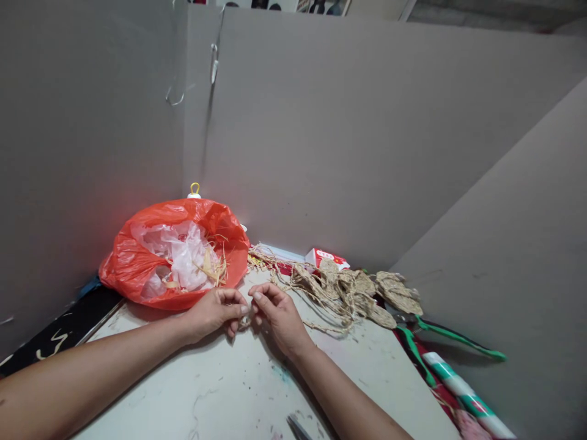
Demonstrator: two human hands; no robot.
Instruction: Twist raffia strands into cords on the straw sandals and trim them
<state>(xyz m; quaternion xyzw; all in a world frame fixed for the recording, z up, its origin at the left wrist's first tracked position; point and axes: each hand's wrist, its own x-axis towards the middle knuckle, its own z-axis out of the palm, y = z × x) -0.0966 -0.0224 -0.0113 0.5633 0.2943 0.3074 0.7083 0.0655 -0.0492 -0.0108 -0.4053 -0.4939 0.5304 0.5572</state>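
Observation:
Over the white tabletop (220, 373), my two hands meet in the middle, fingertips almost touching. My left hand (224, 310) pinches thumb and forefinger together, with a small bit of straw-coloured cord (246, 322) showing at its fingers. Thumb and fingers are also pinched on my right hand (277, 315); what lies between its tips is too small to make out. Just right of it are braided straw cords (328, 330) and several flat, leaf-shaped woven straw pieces (353, 284), lying in a heap.
Behind my left hand sits a red plastic bag (132, 244) holding white plastic and straw scraps. Green-handled pliers (458, 336) and a striped roll (468, 391) lie at the right edge. A red and white box (326, 258) stands by the grey partition (321, 134). A metal tip (298, 426) shows in front.

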